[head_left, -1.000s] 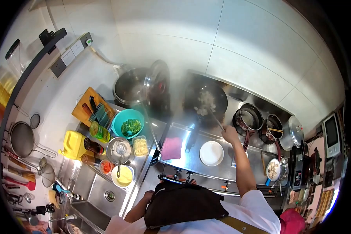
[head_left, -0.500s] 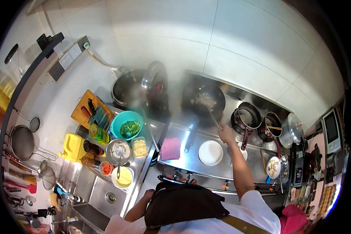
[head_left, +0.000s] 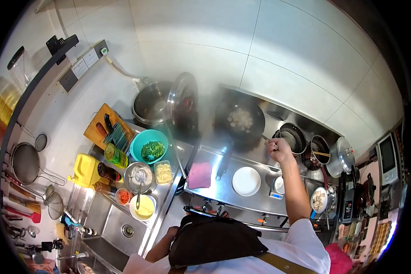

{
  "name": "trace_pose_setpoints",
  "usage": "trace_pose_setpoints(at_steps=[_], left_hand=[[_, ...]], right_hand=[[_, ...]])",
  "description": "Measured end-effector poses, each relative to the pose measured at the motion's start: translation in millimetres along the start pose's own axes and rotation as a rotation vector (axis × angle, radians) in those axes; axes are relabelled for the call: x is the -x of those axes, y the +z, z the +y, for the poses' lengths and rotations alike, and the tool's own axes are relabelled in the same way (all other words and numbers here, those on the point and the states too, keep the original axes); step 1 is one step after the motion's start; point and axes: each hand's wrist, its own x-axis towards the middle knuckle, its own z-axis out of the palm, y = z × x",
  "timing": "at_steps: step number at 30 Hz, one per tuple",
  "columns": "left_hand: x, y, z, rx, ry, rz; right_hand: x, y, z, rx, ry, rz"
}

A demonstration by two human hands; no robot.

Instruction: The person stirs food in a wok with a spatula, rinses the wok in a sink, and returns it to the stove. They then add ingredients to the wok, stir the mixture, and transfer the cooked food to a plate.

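Note:
My right hand (head_left: 279,150) is closed round the handle of a metal cooking utensil, just right of the black wok (head_left: 255,102). Only a short piece of its shaft shows beyond my fingers; its working end is not plain to see. Pale chopped food (head_left: 240,119) lies in the wok, with steam rising around it. Below my left side, my left hand (head_left: 171,233) hangs near the counter edge, its fingers too hidden to read. Close by my right hand is a dark saucepan (head_left: 299,130). A white plate (head_left: 246,181) sits on the steel counter below the wok.
A large pot (head_left: 144,121) with a tilted glass lid (head_left: 182,98) stands left of the wok. Nearby are a turquoise bowl of greens (head_left: 162,137), a pink cloth (head_left: 199,175), a knife block (head_left: 116,134) and a sink (head_left: 112,219). A pressure cooker (head_left: 340,162) stands right.
My right hand has moved right and slightly up, drawing the utensil back from the middle of the wok. The pale food now shows more clearly. The small scale beside the plate has come into view.

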Motion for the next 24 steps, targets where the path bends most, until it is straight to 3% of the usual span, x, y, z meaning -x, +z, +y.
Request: trace_pose_setpoints(at_steps=[2, 6, 7, 10, 13, 16, 19, 22, 24], left_hand=[[-1.9, 1.0, -1.6, 0.066, 0.019, 0.017], [-1.6, 2.1, 5.7, 0.173, 0.069, 0.023], [-4.4, 2.5, 6.5, 0.186, 0.064, 0.025], [-25.2, -2.1, -4.6, -0.55, 0.414, 0.055], [-21.9, 4.2, -7.6, 0.039, 0.032, 0.025], [-13.6, 2.4, -10.3, -0.167, 0.219, -0.007], [-11.2, 2.2, -13.5, -0.101, 0.278, 0.001], [-16.0, 2.4, -11.6, -0.161, 0.24, 0.04], [-15.7, 0.5, -7.7, 0.055, 0.095, 0.011]], right_hand=[[-24.4, 5.3, -0.6, -0.084, 0.01, 0.019], [-77.5, 1.8, -2.3, -0.153, 0.135, -0.139], [-83.1, 3.4, -1.8, -0.024, 0.136, -0.168], [-69.0, 11.3, 13.8, 0.463, -0.113, -0.148], [-32.8, 21.7, 1.7, 0.736, -0.156, -0.084], [-9.8, 19.4, -16.7, 0.893, -0.169, 0.003], [19.7, 24.3, -36.4, 1.09, -0.174, 0.128], [33.6, 26.9, -58.1, 1.202, -0.027, 0.126], [21.1, 16.7, -61.1, 1.068, 0.084, 0.055]])
